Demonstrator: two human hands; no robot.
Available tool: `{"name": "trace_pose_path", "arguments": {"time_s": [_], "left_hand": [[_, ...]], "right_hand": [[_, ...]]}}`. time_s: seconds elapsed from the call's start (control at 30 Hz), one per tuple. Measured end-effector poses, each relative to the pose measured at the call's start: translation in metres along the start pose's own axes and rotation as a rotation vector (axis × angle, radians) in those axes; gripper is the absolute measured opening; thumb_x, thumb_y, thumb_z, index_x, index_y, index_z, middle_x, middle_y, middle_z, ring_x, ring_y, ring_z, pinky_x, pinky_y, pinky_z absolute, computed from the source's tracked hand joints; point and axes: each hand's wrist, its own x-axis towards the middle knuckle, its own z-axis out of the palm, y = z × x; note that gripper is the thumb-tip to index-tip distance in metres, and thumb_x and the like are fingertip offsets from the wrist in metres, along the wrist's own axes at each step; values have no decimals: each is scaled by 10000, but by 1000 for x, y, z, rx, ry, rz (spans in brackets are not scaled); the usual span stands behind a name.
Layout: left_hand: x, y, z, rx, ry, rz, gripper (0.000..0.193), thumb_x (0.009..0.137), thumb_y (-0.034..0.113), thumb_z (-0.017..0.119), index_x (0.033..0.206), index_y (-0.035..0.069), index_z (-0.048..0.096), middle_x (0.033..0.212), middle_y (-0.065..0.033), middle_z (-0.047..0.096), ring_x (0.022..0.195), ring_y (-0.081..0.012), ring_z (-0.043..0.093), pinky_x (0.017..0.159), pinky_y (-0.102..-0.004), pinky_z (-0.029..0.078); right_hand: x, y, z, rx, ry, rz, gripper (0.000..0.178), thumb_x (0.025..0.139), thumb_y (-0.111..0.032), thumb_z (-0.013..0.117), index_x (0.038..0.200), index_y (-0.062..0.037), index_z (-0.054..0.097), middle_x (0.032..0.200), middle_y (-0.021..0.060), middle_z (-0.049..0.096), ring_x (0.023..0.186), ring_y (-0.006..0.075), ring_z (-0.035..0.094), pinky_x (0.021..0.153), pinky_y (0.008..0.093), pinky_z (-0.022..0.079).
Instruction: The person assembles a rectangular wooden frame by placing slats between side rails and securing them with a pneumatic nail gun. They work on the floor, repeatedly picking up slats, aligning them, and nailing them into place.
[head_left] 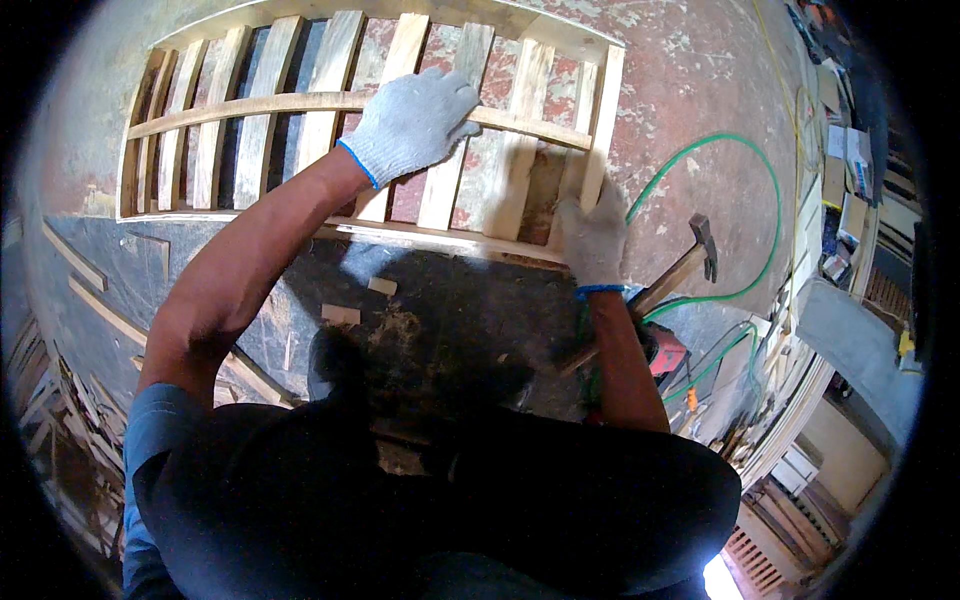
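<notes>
A slatted wooden frame [332, 80] like a crate panel lies on the floor in front of me. Across its slats runs a long, thin wooden strip [255, 104], slightly bowed. My left hand [412, 122], in a white knitted glove, is closed over this strip right of its middle. At the frame's near right corner is my right hand [594, 238], also gloved and closed around the end board [606, 120]; some of its fingers are in shadow. A claw hammer [672, 279] lies just right of my right wrist, its handle passing behind that forearm.
A red tool [667, 352], partly hidden by my right forearm, sits near a looping green hose [778, 200]. Small wood offcuts [341, 314] and sawdust lie before my knees. Long wooden strips [110, 308] rest at left; boards and boxes [848, 160] line the right side.
</notes>
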Motion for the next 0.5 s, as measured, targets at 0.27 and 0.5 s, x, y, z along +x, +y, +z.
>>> {"name": "trace_pose_path", "arguments": {"time_s": [0.27,0.5], "left_hand": [[1,-5,6,-11,21,51,288,975,350,642,1018,67,669,1007,-129,663,972,-330,680,790,-469,566],[-3,-3,2,-14,-19,45,265,977,332,643,1024,74,684,1012,-132,669,979,-329,681,799,-468,569]], "right_hand": [[-1,-5,-3,48,-45,18,412,900,-213,653,1246,9,629,1110,225,673,1066,375,664,932,446,514],[-1,-7,-2,30,-62,25,404,1011,-321,610,1257,-1,619,1170,227,668,1123,424,616,992,499,493]]}}
